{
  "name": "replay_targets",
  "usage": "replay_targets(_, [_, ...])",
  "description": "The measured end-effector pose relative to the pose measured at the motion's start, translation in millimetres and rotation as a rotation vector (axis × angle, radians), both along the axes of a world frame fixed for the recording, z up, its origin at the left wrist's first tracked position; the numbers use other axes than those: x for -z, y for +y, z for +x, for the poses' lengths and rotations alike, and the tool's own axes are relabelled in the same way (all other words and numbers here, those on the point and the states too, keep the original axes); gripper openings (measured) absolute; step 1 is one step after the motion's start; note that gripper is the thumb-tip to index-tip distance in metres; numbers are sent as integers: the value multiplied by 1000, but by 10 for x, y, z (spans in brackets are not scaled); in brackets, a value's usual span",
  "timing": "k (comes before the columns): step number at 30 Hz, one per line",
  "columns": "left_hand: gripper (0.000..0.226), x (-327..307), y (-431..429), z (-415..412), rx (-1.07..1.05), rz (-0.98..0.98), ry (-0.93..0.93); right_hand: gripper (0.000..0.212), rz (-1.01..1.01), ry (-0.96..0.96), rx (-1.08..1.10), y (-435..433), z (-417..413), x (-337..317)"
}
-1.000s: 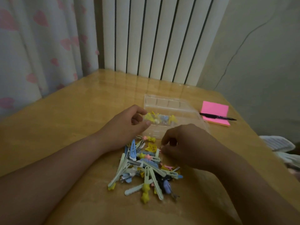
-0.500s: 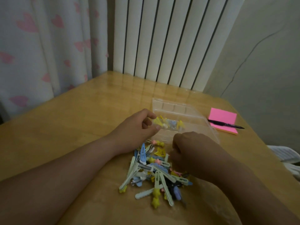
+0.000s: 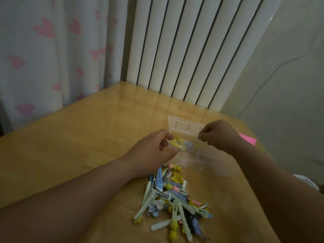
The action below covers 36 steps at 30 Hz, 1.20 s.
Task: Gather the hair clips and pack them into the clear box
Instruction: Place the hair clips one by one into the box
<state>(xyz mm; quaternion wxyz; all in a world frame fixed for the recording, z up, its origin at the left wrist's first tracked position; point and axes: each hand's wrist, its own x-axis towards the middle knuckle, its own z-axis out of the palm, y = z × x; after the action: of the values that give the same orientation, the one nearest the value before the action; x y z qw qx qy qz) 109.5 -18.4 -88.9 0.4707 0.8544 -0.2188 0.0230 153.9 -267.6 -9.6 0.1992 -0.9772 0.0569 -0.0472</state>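
KITCHEN-TABLE SORT: Your left hand (image 3: 156, 151) pinches a small bunch of yellow clips (image 3: 176, 143) between thumb and fingers at the near-left edge of the clear box (image 3: 185, 126). The box lies open on the wooden table (image 3: 70, 146), just beyond the pile of hair clips (image 3: 173, 199). Your right hand (image 3: 218, 135) hangs over the box's right side with its fingers curled in. Whether it pinches a clip or nothing cannot be told (a pale speck at the fingertips is too blurred to name). Most clips lie loose between your forearms, so the packing looks far from done.

The risks from here:
- The box looks light, and a nudge from your left knuckles could slide or tip it.
- The bunch could spill back onto the table if you release it at the rim rather than over the box's floor.
- Either forearm, dragged inward, could scatter the tangled pile toward the near edge.

A pink notepad (image 3: 247, 138) lies just past your right wrist.
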Motion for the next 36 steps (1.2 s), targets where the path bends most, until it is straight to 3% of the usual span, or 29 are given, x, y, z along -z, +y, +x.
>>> replay_targets(4, [44,-6,-4,1,2,3,-4,6,-182,-4,14,36,114,157])
replay_targets(8, [44,-15,-1,-1,6,1,8,16,-212,-90,25,10,-45,182])
replay_targets(13, [43,-27,-2,-6,2,-6,8,15,61,-387,-61,59,-633,88])
replay_targets(17, [42,-46,-10,-23,-1,-14,25,10,186,-273,-256,245,-1109,96])
replay_targets(23, [38,-43,-20,-29,-15,-23,8,24,-128,-74,-396,487,-1220,215])
replay_targets(26, [37,-33,-13,-18,-12,-36,10,25,-308,-89,-442,533,-1229,273])
replay_targets(28, [37,-26,-10,-14,-8,-34,6,19,-324,-122,-469,538,-1236,260])
replay_targets(31, [36,-16,-8,-8,-10,-36,0,13,-260,-120,-473,529,-1245,239])
replay_targets(36, [38,10,12,14,-5,-38,2,3,140,-221,-282,277,-1078,118])
